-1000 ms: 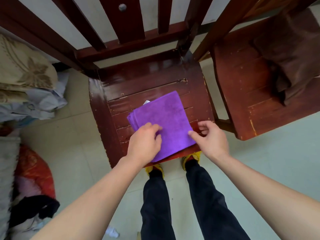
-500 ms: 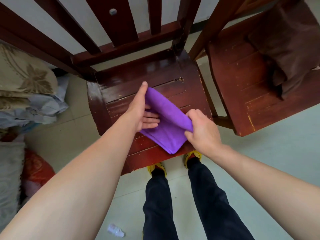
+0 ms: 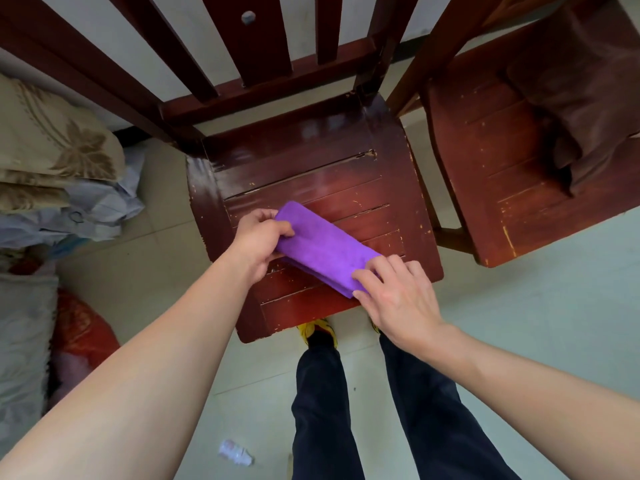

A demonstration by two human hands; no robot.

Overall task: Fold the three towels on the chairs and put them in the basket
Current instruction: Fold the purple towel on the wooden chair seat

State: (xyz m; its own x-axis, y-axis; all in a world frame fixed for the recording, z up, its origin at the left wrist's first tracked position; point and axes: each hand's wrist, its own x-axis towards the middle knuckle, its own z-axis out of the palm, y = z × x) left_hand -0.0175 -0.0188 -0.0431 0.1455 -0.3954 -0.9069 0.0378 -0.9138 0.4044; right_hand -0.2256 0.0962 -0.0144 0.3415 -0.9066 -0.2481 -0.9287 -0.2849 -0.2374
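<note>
A purple towel (image 3: 323, 245), folded into a narrow strip, lies slanted on the seat of the dark red wooden chair (image 3: 311, 161) in front of me. My left hand (image 3: 259, 237) grips the strip's upper left end, thumb on top. My right hand (image 3: 398, 296) lies on its lower right end with the fingers pressing the cloth down near the seat's front edge. A brown towel (image 3: 585, 88) lies crumpled on a second wooden chair (image 3: 491, 188) at the right. No basket is in view.
Folded bedding (image 3: 52, 143) and pale cloth are piled at the left, with a red bundle (image 3: 83, 334) below them on the floor. A small scrap of litter (image 3: 235, 452) lies on the tiled floor beside my legs. The chair's slatted back rises ahead.
The purple towel, a flat square a second ago, has been folded over into a narrow strip. Both hands shifted to its two ends.
</note>
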